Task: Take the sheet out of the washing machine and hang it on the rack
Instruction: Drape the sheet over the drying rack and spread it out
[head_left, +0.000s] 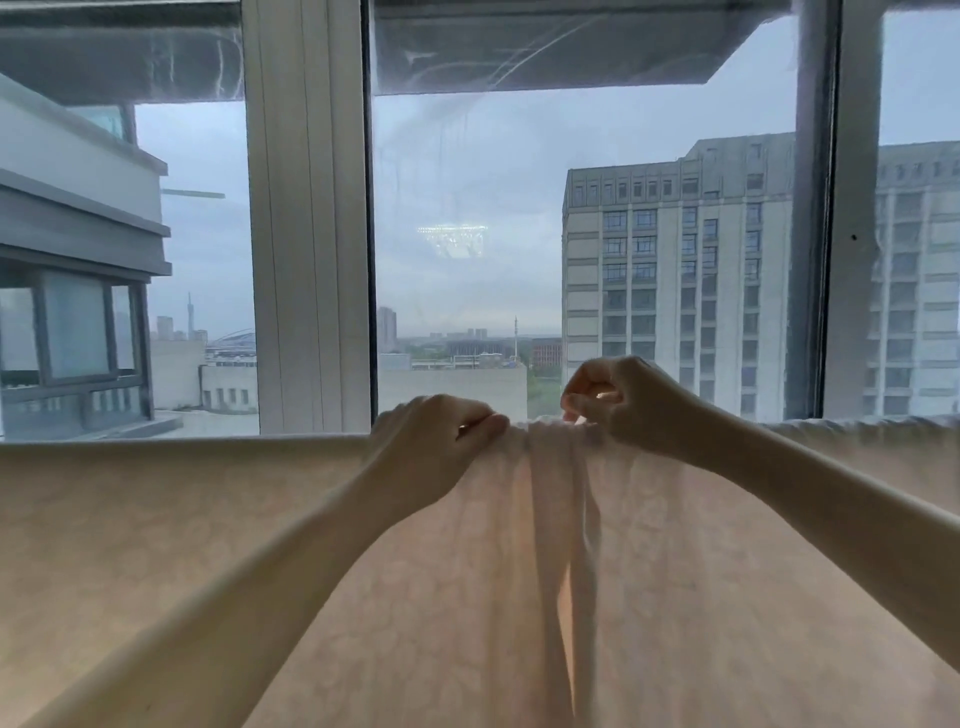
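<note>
Pinching the top fold of the sheet (519, 571) with both hands, the person has it draped over what I take to be the rack's bar, though the bar itself is hidden under the cloth and cannot be made out; the left hand (441, 431) has its fingers curled down with thumb and fingertips nipping the fabric at the fold, and the right hand (618, 400), just beside it and a little higher, is likewise curled, its fingertips pinching a gathered pleat; the sheet hangs straight down below both hands and spreads flat well out to the left of the left hand, while between and just under the hands it is bunched into long vertical folds; to the right of the right hand the top edge looks rumpled rather than smooth. My judgement of the risks: if the bunch between the hands is left gathered, the layers would likely dry slowly and crease; if the hands pull apart unevenly, the cloth could slide along the bar and hang lopsided, and too much weight on one side might drag the whole sheet off; a sharp tug on thin, possibly damp fabric could also strain it at the pinch points. Beyond the hands stands the window (467, 208) with buildings outside; no brand, label or readable writing shows anywhere, only a faint pale pattern woven or printed in the sheet.
</note>
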